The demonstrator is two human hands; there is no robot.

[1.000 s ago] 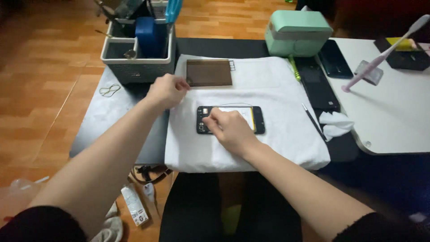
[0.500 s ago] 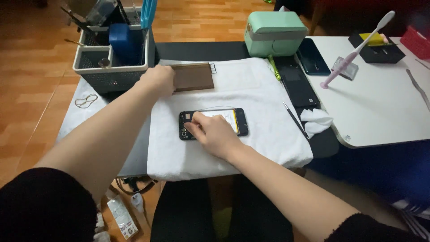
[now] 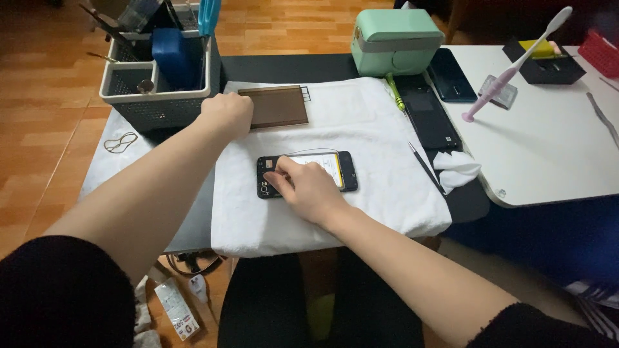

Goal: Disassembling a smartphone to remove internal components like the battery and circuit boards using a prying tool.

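Note:
An opened black phone [image 3: 345,173] with its pale inside showing lies on a white towel [image 3: 361,122]. My right hand [image 3: 303,188] rests on its left half, fingertips pressing near the left end. My left hand [image 3: 227,113] is closed in a loose fist at the left edge of a brown flat rectangular panel [image 3: 277,106] on the towel's far side. I cannot tell whether that fist holds anything small.
A grey basket of tools [image 3: 158,71] stands at the far left, with a rubber band [image 3: 120,142] beside it. A mint green box [image 3: 396,42], a green-handled screwdriver [image 3: 394,93], dark phones [image 3: 431,117], a thin probe [image 3: 424,166], a crumpled tissue [image 3: 456,169] and a pink toothbrush [image 3: 516,64] lie to the right.
The view has shifted a little. My left hand stays by the brown panel. My right hand remains on the phone, with its fingers nearer the phone's left end.

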